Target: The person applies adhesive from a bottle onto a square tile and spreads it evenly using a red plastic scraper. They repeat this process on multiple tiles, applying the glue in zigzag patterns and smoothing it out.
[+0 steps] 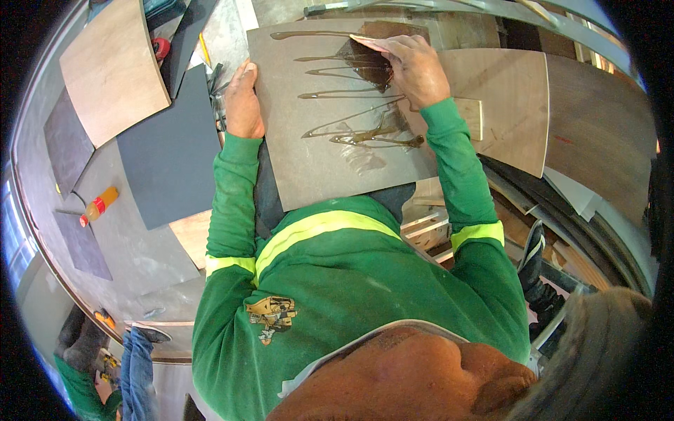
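Observation:
A grey-brown flat panel (288, 151) lies in front of my body. Streaks of brown glue-like liquid (330, 95) run across it, with a dark smeared patch near its far right. My left hand (243, 104) grips the panel's left edge, its fingers partly hidden. Pinched in my right hand (419, 70) is a thin pale flat piece (370, 44), like a spreader, its tip touching the panel by the uppermost streak. My palm and fingers cover the rest of that piece.
Left stand a curved light wood sheet (112, 59), a dark grey sheet (172, 151) and an orange bottle with a red cap (102, 205). A wood-toned panel (505, 105) lies right, beside a small wood block (469, 118). Another person's jeans-clad leg (137, 372) shows lower left.

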Demonstrator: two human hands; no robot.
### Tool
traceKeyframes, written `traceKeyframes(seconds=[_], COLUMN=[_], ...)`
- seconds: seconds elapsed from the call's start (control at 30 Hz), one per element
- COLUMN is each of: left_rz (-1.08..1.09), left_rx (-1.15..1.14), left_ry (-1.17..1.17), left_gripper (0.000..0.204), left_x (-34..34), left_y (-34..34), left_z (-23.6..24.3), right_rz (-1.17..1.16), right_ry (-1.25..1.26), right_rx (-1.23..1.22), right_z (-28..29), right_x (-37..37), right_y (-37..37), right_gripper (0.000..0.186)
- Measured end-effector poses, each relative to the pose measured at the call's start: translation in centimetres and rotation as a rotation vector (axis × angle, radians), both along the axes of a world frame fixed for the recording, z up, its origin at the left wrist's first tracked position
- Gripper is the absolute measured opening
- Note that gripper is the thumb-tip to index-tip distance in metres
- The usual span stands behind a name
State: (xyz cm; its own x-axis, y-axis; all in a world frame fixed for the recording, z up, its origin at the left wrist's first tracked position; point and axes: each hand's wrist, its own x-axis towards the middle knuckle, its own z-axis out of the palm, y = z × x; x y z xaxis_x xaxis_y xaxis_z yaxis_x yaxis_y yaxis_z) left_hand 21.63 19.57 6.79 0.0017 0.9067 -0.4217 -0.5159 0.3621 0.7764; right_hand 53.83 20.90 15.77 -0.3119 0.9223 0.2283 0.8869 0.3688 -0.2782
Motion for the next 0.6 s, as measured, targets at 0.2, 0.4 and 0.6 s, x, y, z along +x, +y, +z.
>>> traceKeyframes(seconds=[0.2,0.4,0.6], left_rz=[-0.015,0.023,0.06], left_rx=[-0.01,-0.006,-0.009], left_ry=[-0.027,-0.032,-0.044], left_gripper=[0.048,0.047,0.046], left_x=[0.0,0.2,0.2], left_y=[-0.1,-0.1,-0.4], left_z=[0.7,1.3,1.5], right_rz=[-0.295,-0.445,-0.426], right_ry=[-0.036,-0.083,-0.034], right_rx=[-0.223,-0.285,-0.288], right_z=[4.7,0.2,-0.6], right_x=[3.3,6.0,-0.5], right_y=[1.2,1.0,0.9], right_gripper=[0.024,0.031,0.027])
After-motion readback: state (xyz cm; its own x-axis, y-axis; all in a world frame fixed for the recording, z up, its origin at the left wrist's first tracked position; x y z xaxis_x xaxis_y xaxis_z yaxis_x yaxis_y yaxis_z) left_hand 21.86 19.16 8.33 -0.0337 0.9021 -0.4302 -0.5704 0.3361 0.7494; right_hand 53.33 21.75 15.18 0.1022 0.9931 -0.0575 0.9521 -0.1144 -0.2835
